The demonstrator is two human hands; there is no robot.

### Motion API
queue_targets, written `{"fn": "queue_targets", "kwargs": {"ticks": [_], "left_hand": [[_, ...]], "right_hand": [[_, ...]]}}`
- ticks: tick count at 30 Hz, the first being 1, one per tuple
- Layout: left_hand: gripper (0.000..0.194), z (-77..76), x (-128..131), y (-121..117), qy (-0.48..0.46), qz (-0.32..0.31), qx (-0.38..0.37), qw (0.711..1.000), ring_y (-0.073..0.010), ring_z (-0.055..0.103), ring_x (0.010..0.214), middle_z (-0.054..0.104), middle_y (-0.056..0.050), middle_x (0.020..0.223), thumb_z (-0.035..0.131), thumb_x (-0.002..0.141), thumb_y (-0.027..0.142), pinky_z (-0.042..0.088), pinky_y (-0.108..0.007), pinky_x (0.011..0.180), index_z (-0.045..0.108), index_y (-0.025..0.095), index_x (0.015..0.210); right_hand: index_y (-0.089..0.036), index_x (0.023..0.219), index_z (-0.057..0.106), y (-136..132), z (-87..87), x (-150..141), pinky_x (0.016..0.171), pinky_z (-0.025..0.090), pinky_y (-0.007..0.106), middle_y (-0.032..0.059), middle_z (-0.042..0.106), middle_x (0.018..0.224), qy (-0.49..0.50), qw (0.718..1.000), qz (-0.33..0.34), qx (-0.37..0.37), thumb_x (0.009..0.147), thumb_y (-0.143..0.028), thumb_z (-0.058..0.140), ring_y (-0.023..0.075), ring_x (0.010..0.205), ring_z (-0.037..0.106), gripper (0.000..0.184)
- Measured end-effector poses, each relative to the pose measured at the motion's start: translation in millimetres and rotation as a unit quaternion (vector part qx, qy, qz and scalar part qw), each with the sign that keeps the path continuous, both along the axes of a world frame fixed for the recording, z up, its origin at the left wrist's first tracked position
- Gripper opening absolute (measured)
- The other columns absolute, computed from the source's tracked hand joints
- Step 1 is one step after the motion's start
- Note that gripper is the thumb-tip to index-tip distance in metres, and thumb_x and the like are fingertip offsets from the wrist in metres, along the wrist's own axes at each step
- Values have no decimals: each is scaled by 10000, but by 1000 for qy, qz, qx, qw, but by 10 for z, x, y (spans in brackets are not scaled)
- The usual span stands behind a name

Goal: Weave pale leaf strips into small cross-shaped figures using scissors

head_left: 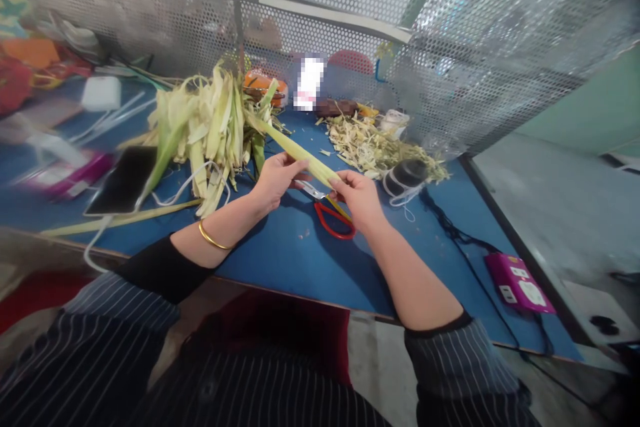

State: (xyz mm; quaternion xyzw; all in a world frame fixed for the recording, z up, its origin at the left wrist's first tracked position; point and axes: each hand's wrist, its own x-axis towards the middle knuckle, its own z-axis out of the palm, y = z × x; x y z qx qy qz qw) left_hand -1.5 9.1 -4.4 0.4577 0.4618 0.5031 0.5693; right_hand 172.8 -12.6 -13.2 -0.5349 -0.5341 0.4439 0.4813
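Note:
A long pale-green strip of dried husk (289, 145) stretches between my two hands above the blue table. My left hand (275, 179) pinches it near the middle, while my right hand (359, 197) grips its near end. Beneath them lie scissors (334, 221) with red handles, their blades partly hidden by my hands. To the left rises a big heap of husk strips (203, 123), and the far end of the held strip reaches toward it. Beyond my right hand spreads a pile of small husk scraps (357, 140).
A dark spool of thread (407, 177) stands right of the scraps. A phone (123, 180) with a white cable lies at left. A magenta power strip (520, 282) with black cords sits at the right edge. Perforated metal panels (320, 20) border the table (295, 273) behind.

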Motion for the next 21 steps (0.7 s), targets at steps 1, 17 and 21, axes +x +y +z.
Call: {"fn": "queue_targets", "kwargs": {"ticks": [1, 17, 21], "left_hand": [[194, 1, 2, -19, 53, -11, 3, 999, -142, 654, 650, 695, -73, 855, 637, 800, 331, 480, -246, 535, 606, 143, 835], [307, 63, -81, -20, 632, -102, 333, 693, -197, 620, 748, 692, -44, 843, 398, 931, 406, 336, -282, 578, 629, 205, 939], [267, 94, -147, 62, 629, -65, 289, 719, -200, 611, 744, 687, -42, 818, 438, 904, 392, 287, -275, 548, 633, 214, 869]], "right_hand": [[-168, 808, 638, 22, 11, 36, 566, 461, 257, -26, 577, 567, -21, 1000, -19, 10, 716, -336, 655, 116, 533, 551, 192], [-175, 1023, 641, 142, 130, 309, 690, 482, 315, 48, 687, 834, -254, 961, 35, 109, 802, -379, 572, 167, 709, 620, 309], [-160, 1035, 602, 159, 171, 421, 811, 460, 386, 129, 651, 1050, -403, 890, -131, 167, 819, -421, 537, 247, 936, 607, 345]]}}
